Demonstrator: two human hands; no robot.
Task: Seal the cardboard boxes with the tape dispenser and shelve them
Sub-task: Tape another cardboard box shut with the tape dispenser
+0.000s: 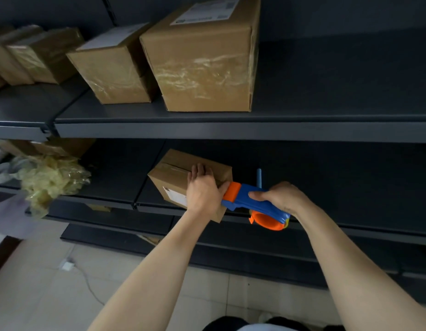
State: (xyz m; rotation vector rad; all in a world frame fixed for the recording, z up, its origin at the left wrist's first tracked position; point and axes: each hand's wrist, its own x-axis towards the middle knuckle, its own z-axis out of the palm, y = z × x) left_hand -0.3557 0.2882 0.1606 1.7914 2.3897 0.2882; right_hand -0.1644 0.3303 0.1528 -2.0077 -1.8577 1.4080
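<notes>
A crumpled wad of yellowish plastic wrap [52,180] is seen at the left; a white adapter [68,265] with a trailing cable [90,290] is laid on the pale tiled floor [35,302] below

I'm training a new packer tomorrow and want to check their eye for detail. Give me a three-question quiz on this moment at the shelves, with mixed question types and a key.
1. True or false: the right hand grips the tape dispenser.
2. The small box under the left hand sits on: A) the top shelf B) the middle shelf C) the floor.
3. Fill in: the heap crumpled at the far left is yellowish ____.
Key: 1 true; 2 B; 3 plastic wrap.
</notes>
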